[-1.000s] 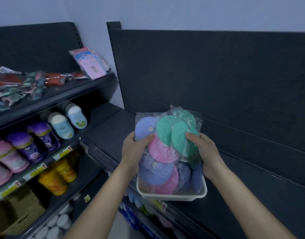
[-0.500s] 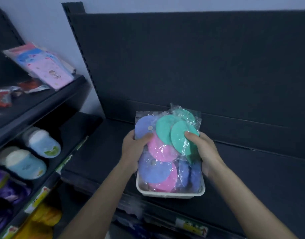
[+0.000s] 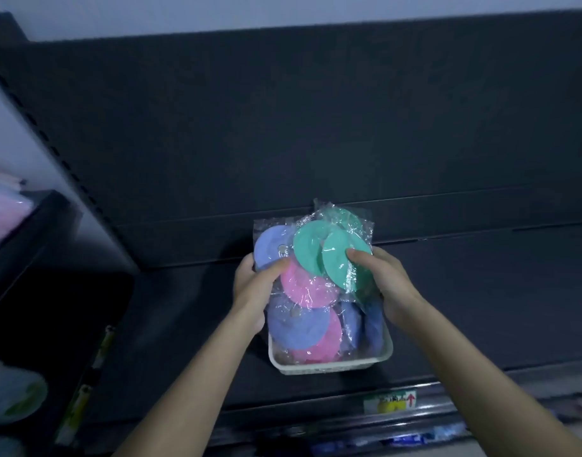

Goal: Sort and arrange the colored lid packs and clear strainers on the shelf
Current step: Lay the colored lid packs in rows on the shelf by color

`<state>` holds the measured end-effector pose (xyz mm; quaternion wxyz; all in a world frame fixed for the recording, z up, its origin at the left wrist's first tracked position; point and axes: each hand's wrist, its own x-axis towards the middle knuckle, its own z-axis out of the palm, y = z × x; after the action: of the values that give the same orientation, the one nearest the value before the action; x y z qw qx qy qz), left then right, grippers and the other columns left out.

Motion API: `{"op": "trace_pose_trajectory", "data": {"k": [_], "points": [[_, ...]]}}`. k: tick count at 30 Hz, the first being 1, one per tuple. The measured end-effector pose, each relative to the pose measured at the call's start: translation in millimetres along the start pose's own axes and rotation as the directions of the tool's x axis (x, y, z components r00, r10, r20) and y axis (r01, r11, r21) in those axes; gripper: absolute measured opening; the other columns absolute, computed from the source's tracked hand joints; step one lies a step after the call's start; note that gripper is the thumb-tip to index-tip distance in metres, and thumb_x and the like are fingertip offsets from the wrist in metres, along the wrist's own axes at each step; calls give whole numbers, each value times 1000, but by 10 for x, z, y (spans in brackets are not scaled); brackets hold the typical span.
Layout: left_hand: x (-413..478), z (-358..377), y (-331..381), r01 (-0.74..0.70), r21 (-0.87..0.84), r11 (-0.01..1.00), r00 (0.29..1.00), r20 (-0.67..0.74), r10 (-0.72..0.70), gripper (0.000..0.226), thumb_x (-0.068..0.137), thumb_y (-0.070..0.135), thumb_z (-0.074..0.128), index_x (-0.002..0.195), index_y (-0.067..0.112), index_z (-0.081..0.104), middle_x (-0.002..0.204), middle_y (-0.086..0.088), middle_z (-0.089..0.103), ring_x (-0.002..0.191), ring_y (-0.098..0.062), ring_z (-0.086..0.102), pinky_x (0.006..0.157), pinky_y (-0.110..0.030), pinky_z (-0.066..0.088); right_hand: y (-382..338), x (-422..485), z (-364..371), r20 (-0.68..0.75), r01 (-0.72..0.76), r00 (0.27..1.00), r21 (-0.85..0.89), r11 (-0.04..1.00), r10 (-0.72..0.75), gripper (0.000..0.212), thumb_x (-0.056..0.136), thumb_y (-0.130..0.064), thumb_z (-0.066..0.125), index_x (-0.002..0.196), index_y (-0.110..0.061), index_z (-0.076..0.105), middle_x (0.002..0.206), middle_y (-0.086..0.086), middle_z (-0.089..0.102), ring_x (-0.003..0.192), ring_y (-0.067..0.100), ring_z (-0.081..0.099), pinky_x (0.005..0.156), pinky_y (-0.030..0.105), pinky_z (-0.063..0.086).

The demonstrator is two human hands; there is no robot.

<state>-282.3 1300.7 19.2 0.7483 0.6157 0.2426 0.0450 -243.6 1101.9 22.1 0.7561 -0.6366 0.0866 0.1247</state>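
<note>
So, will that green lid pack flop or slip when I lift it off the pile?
Probably slippery: the green pack is wrapped in glossy, crinkled film. The lids look thin, so likely light. They overlap loosely inside, so they may shift when the right hand tilts it.

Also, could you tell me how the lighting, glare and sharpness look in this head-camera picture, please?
Head view: dim, bluish light; the lid packs, left hand and right hand are fairly sharp; small glints on the clear wrapping; left and bottom edges are blurred; the shelf lines bow from wide-angle distortion.
</note>
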Motion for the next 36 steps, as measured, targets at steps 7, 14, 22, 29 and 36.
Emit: {"op": "trace_pose_trajectory", "data": {"k": [7,14,22,29,36], "points": [[120,348,-101,39,-1,999,998,56,-39,32,75,18,77,104,17,64,94,-2,73,80,-19,71,64,-30,56,-71,138,-335,-33,26,999,-44,999,-27,31,78,-25,73,105,-10,68,97,12,73,91,31,70,82,40,56],[221,711,-209,50,48,998,996,75,-54,33,74,22,78,103,19,60,98,-1,71,87,-22,69,75,-37,58,-151,278,-686,-38,14,999,-64,998,-17,42,71,-30,76,106,-9,68,100,14,73,94,33,69,91,48,53],[211,1214,-291,43,97,994,992,117,-54,38,74,24,78,102,18,54,101,-1,68,92,-21,67,85,-42,56,-310,420,-1197,-60,11,998,-108,994,-18,42,67,-33,77,101,-11,70,99,14,73,96,35,68,94,52,50],[188,1625,-347,25,135,990,987,154,-46,40,74,22,78,106,17,53,106,-1,67,95,-19,66,87,-42,55,-454,499,-1599,-71,3,997,-119,993,-12,25,79,-22,72,100,-9,69,99,17,72,89,34,69,86,45,53],[256,1738,-372,-93,338,937,983,178,33,56,59,46,75,105,20,56,109,0,65,94,-15,65,80,-35,56,-502,483,-1708,-166,34,983,-243,969,-76,29,76,-29,76,97,-12,66,95,9,73,83,23,70,78,37,56]]}}
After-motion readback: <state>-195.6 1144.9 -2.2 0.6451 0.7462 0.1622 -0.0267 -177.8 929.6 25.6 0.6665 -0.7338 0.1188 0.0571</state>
